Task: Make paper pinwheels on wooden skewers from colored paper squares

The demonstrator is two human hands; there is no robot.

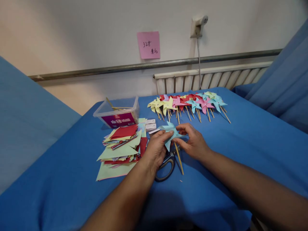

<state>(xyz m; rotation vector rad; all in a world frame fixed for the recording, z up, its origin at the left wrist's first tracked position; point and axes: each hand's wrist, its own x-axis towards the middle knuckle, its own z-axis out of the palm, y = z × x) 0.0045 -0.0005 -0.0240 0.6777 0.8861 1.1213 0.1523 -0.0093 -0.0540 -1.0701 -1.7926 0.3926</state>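
A light blue paper pinwheel [169, 134] on a wooden stick [179, 159] is held over the blue table cover [240, 150]. My left hand [156, 150] grips its left side and my right hand [193, 143] pinches its right side. Dark-handled scissors [166, 165] lie on the cover just under my left hand, partly hidden by it.
A messy stack of coloured paper squares [120, 147] lies to the left. Behind it stands a clear plastic box [117, 113] with sticks inside. Several finished pinwheels [187, 104] lie in a row at the back. Small white packets [150, 124] sit near the box.
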